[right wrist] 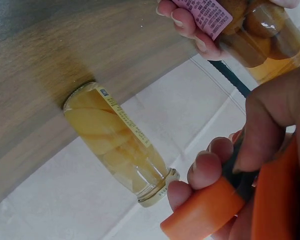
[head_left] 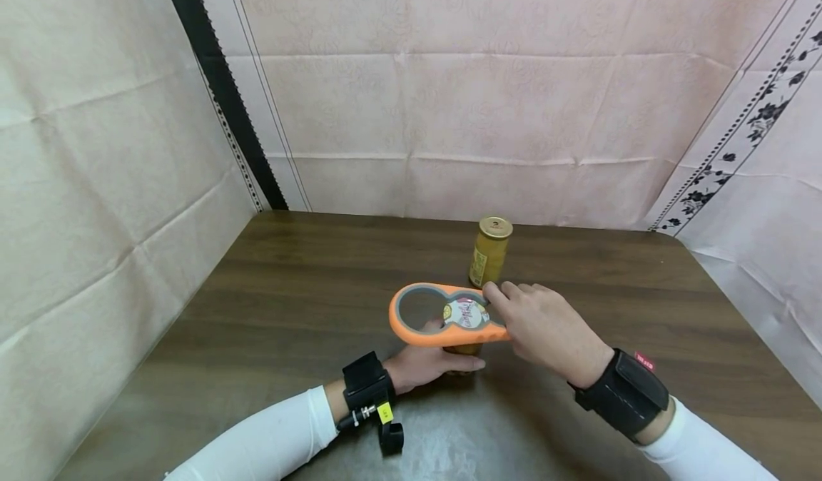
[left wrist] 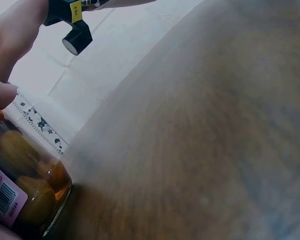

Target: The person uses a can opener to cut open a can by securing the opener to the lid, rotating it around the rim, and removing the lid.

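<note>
My left hand (head_left: 420, 367) grips a glass jar of round brown fruit (left wrist: 37, 200) on the table. The jar has a pink label with a barcode, and my left fingertips curl round its side in the right wrist view. Over the jar is an orange and grey jar opener (head_left: 417, 337) with rounded openings. The jar's printed lid (head_left: 467, 312) shows through the opening nearer my right hand. My right hand (head_left: 546, 324) holds the opener's right end, thumb and fingers bent round it. Whether the opener grips the lid, I cannot tell.
Behind the opener stands a second, capped jar (head_left: 491, 252) with yellow fruit pieces (right wrist: 107, 130) inside. The brown wood-grain table (head_left: 308, 281) ends at a pale cloth backdrop (head_left: 411, 110). Cloth also hangs at the left and right. Black bands wrap both wrists.
</note>
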{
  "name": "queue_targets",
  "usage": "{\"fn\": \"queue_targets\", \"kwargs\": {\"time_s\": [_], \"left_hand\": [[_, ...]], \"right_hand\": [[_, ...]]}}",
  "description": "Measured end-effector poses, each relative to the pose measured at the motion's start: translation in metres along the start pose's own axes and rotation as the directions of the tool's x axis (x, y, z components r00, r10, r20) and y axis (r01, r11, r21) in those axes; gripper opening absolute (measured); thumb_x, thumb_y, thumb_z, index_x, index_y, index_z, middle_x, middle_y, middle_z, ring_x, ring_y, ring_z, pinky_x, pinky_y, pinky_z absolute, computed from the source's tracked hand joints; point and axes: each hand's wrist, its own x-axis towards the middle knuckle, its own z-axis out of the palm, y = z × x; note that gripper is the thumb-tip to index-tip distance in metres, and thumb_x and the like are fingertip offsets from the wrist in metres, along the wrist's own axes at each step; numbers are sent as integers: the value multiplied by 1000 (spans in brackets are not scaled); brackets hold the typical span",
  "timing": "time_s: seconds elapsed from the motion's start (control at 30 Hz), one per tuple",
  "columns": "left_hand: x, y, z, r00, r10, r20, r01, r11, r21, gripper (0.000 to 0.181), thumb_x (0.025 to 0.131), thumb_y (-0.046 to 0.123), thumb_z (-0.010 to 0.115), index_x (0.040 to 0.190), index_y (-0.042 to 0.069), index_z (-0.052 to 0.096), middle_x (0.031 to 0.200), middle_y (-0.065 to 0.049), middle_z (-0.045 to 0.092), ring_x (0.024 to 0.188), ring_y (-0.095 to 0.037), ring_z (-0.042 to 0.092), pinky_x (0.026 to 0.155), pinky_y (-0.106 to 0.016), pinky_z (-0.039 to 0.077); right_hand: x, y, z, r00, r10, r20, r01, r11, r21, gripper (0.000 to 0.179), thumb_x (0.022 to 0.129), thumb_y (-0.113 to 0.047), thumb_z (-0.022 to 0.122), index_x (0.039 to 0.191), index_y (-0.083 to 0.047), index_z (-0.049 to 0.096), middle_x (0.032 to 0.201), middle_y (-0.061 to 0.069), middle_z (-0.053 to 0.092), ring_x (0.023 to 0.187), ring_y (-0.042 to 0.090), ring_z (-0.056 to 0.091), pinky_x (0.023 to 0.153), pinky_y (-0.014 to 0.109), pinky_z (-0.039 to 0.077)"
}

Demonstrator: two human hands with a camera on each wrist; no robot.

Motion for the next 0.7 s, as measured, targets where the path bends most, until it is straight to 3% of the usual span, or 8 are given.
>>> {"fn": "queue_targets", "kwargs": {"time_s": [0.1, 0.2, 0.43, 0.63, 0.7], "left_hand": [[1, -1, 0, 1000, 21, 1, -21, 1000, 6, 68, 88, 8, 78, 145, 32, 50, 146, 11, 55, 134, -8, 48, 113, -30, 40], [2, -4, -1, 999, 44, 3, -44, 999, 2, 72, 89, 5, 77, 148, 35, 47, 149, 12, 53, 141, -9, 44, 116, -32, 38], [2, 0, -2, 1000, 14, 27, -13, 999, -35, 72, 89, 8, 77, 149, 34, 47, 151, 12, 51, 140, -9, 46, 113, -30, 41], [4, -1, -3, 999, 36, 35, -36, 999, -27, 74, 90, 3, 74, 150, 35, 45, 153, 12, 49, 139, -10, 47, 111, -31, 43], [3, -2, -2, 999, 20, 40, -18, 999, -51, 74, 91, 2, 73, 150, 36, 45, 153, 12, 49, 136, -9, 49, 106, -31, 47]], "right_hand": [[1, 0, 1, 1000, -7, -1, 7, 1000, -2, 49, 64, 1, 79, 103, -9, 52, 73, 0, 53, 58, 15, 54, 57, 30, 47], [1, 1, 0, 1000, -7, 13, 7, 1000, -2, 50, 65, 0, 82, 105, -9, 52, 75, 1, 55, 60, 16, 56, 59, 31, 49], [3, 2, 0, 1000, -10, 6, 10, 1000, 6, 55, 62, -1, 85, 106, -9, 53, 77, 1, 55, 62, 17, 58, 62, 32, 50], [4, 3, 2, 1000, -9, 13, 9, 1000, 21, 57, 62, 0, 86, 108, -10, 53, 78, 1, 57, 65, 18, 60, 65, 34, 52], [4, 3, 3, 1000, -12, 8, 12, 1000, 24, 56, 63, 0, 86, 108, -10, 53, 78, 1, 57, 66, 18, 60, 66, 34, 52]]}}
